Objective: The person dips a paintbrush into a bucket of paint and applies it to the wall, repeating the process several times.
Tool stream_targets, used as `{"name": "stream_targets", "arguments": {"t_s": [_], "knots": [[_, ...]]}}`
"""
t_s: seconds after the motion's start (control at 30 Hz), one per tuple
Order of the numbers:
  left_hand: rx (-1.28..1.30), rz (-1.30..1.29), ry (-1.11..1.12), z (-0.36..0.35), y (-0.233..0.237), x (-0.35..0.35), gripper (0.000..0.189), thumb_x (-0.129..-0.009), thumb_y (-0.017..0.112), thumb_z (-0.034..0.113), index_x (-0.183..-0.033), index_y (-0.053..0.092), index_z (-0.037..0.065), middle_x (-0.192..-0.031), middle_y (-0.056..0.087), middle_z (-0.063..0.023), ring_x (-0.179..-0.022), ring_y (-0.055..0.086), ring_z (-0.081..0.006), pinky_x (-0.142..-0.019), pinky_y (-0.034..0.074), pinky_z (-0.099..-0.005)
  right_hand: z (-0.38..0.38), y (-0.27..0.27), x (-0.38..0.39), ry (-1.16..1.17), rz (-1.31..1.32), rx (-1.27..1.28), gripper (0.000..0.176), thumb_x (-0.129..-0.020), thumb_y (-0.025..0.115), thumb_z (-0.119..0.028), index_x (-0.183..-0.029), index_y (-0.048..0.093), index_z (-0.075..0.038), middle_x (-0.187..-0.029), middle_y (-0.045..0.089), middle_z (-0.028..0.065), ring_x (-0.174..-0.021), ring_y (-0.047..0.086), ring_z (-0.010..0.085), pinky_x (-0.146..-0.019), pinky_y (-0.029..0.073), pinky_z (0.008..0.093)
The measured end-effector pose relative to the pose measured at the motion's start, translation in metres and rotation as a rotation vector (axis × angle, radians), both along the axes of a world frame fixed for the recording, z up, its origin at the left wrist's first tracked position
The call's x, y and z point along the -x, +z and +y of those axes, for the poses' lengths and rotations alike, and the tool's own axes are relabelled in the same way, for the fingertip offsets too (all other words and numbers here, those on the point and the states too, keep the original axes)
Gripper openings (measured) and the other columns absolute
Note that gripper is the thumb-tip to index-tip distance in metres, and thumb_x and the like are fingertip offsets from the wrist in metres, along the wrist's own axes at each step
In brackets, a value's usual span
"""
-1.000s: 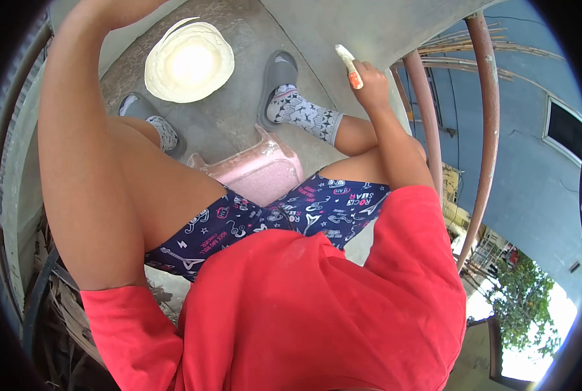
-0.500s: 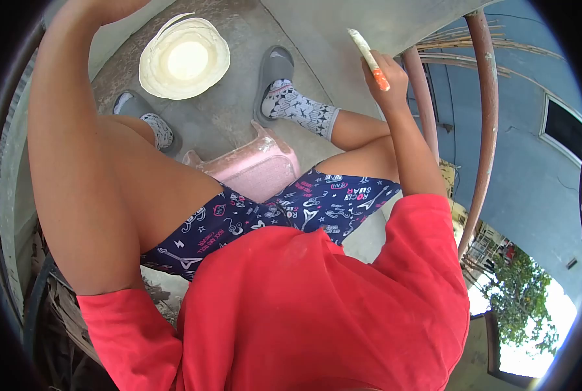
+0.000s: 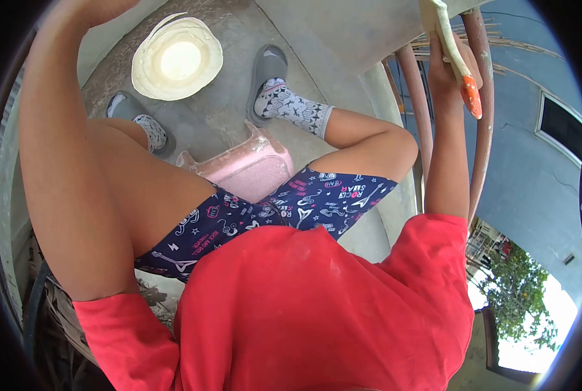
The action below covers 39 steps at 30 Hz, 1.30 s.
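My right hand (image 3: 457, 65) is raised at the upper right, its fingers closed around a paintbrush (image 3: 457, 52). The brush has a pale, paint-smeared handle with an orange end pointing down toward me; its head runs up to the top edge of the view. My left hand (image 3: 112, 8) reaches up at the top left, where only its wrist end shows and the fingers are out of frame. On the floor between my feet and the wall stands a shallow cut-down container (image 3: 177, 58) of cream-white paint, with a loose strip curling off its rim.
A pink plastic stool (image 3: 252, 169) is under me, between my legs. My feet, in grey slippers (image 3: 269, 68), rest on the concrete floor (image 3: 226, 117). A grey wall (image 3: 362, 26) rises ahead. Rusty poles (image 3: 480, 130) and a blue wall (image 3: 532, 169) are on the right.
My right hand has moved right and up with the paintbrush, now nearer the camera and beside the poles. My left arm has barely shifted.
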<state>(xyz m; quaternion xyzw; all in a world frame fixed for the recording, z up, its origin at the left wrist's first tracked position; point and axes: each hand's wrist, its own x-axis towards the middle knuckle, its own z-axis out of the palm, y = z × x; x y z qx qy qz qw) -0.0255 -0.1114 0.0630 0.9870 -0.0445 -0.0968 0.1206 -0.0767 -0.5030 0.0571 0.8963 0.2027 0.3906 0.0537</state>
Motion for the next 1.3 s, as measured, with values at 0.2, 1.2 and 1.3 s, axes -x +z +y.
{"name": "stream_targets", "arguments": {"t_s": [0.2,1.2,1.3], "knots": [[0.262,0.092,-0.16,0.041,-0.058,-0.051,0.065,-0.085,0.061,0.05,-0.132,0.053,0.005,-0.121,0.058,-0.0241,-0.115,0.055,-0.0322,-0.099,0.041,-0.0379,-0.034,-0.087,0.0,-0.08,0.337,0.1,0.016,-0.08,0.072,-0.015,-0.094,0.068,-0.008,-0.075,0.064,0.009,-0.065,0.063,0.0287,-0.06,0.052,0.0351],[-0.013,0.122,0.093,-0.004,0.004,-0.014,0.057,-0.083,0.064,0.038,-0.126,0.058,0.001,-0.124,0.061,-0.0219,-0.113,0.059,-0.0327,-0.097,0.046,-0.037,-0.046,-0.188,0.027,-0.142,0.509,0.12,0.013,-0.08,0.068,-0.015,-0.089,0.063,-0.008,-0.071,0.06,0.0093,-0.061,0.063,0.0292,-0.054,0.05,0.0398],[0.019,0.091,0.046,0.004,-0.002,-0.01,0.057,-0.082,0.064,0.038,-0.126,0.058,0.001,-0.123,0.061,-0.0218,-0.113,0.059,-0.0329,-0.097,0.045,-0.0373,-0.047,-0.189,0.019,-0.298,0.571,0.183,0.014,-0.077,0.069,-0.014,-0.087,0.063,-0.008,-0.072,0.061,0.0104,-0.065,0.064,0.0297,-0.056,0.051,0.0397]]}}
